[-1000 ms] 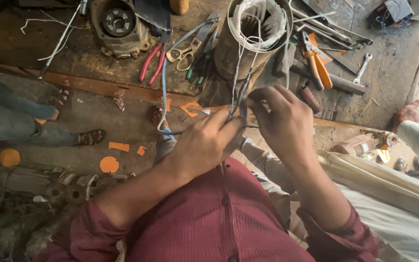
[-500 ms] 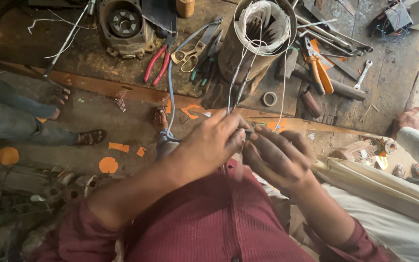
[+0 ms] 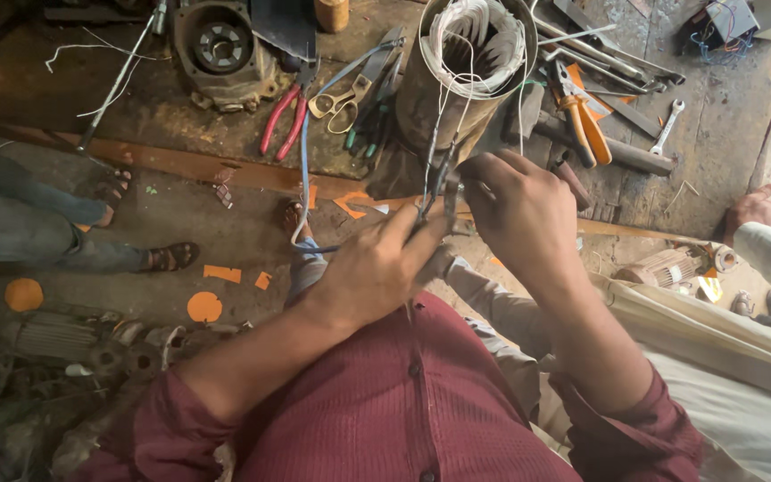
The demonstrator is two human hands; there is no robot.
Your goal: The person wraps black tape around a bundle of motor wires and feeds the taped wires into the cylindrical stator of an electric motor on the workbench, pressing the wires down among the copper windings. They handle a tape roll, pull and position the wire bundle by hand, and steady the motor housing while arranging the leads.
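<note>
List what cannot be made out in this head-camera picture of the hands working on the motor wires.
Head view:
- Ends of the thin pale wires: hidden inside the left hand and right hand.
- Each hand's grip: fingers overlap, unclear.
- Rusty cylindrical motor stator: top cut by the edge.
- Pale-sleeved neighbour's hand: body cut off at right.
</note>
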